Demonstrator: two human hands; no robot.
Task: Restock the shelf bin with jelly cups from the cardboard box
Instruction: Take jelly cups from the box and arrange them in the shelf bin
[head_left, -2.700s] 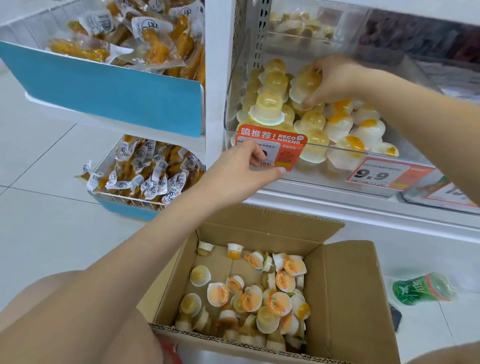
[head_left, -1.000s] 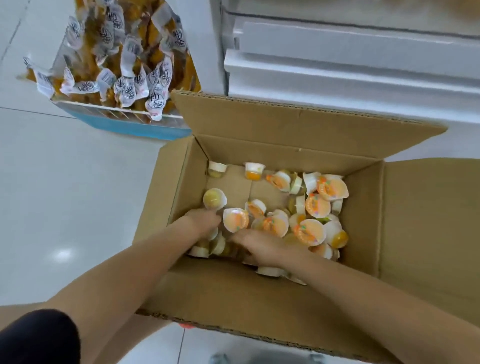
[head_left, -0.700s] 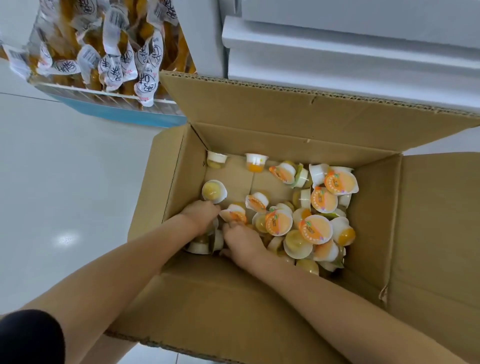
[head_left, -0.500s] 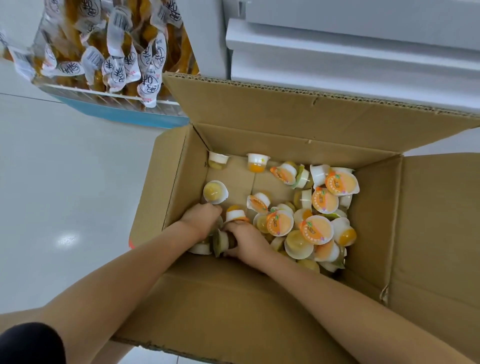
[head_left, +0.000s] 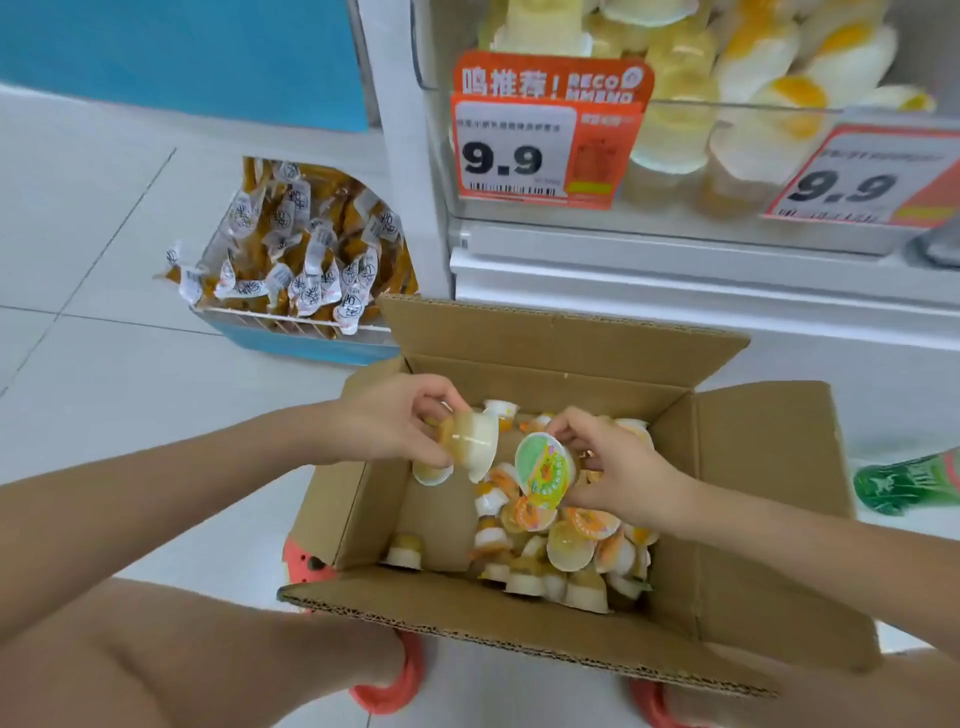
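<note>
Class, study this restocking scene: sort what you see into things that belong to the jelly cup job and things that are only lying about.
Part of the job:
left hand holding jelly cups
right hand holding a green-lidded cup
cardboard box with loose cups
shelf bin

Just lying about:
green bottle on the floor
basket of snack packets
price tags

The cardboard box (head_left: 769, 467) is plain brown, and the jelly cups (head_left: 566, 551) in it are pale yellow and white with orange-printed lids, one lid (head_left: 545, 470) printed green, yellow and orange. The price tags (head_left: 540, 130) are orange-red with black 9.9 on white; the snack packets (head_left: 306, 260) are amber with white, black-printed ends above a blue bin front (head_left: 301, 345). A green bottle (head_left: 904, 483) lies on the white tiled floor (head_left: 104, 364), and the shoes (head_left: 395, 686) are coral red.
</note>
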